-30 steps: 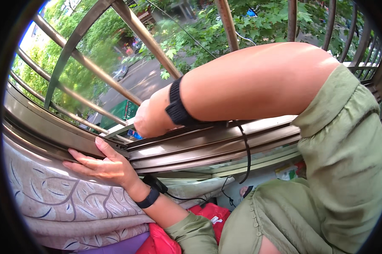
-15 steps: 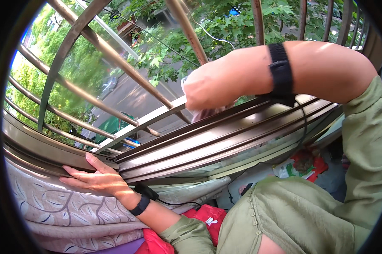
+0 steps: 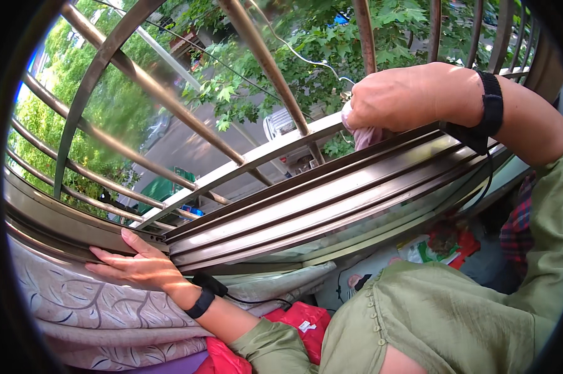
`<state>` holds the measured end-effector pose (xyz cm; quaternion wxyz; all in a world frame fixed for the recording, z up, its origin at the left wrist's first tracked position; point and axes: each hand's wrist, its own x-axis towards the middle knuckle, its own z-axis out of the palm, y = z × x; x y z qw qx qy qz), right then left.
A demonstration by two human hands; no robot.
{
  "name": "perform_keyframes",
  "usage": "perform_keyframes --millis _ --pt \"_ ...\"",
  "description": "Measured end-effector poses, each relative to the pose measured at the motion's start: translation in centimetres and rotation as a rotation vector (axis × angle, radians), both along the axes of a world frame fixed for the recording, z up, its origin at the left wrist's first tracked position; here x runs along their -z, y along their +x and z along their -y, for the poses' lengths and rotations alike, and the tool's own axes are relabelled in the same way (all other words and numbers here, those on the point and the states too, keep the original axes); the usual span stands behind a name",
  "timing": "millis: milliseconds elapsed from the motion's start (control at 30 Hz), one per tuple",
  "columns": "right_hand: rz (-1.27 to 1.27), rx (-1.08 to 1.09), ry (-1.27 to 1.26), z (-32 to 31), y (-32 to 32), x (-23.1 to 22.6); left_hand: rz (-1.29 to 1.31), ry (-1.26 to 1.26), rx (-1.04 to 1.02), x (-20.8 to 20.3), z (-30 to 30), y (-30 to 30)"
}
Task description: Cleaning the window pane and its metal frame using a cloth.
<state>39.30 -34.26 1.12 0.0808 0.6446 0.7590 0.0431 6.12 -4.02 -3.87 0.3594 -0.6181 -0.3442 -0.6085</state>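
My right hand (image 3: 412,96) is clenched on a pink cloth (image 3: 367,133), bunched under my fingers against the window track (image 3: 331,187), bars (image 3: 266,62) close above. Left hand (image 3: 138,268) lies flat, fingers released, on the frame edge.

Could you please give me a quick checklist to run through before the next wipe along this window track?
1. Right hand grips the pale pink cloth: ok.
2. Cloth pressed onto the brown metal sliding-window track: ok.
3. Left hand braced flat on the track's left end: ok.
4. Black cable from the right wristband lies across the track: not ok.
5. Dirt left in the grooves: cannot tell.
6. Curved metal window bars beside the right hand, close: cannot tell.
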Motion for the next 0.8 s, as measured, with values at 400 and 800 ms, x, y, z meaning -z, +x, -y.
perform_keyframes --millis 400,800 --pt "-0.222 -0.156 0.221 -11.8 -6.4 1.1 -0.002 0.006 -0.027 0.1 0.1 0.3" --pt "-0.106 -0.313 0.032 -15.0 -4.4 1.8 0.007 -0.021 0.005 0.0 0.2 0.1"
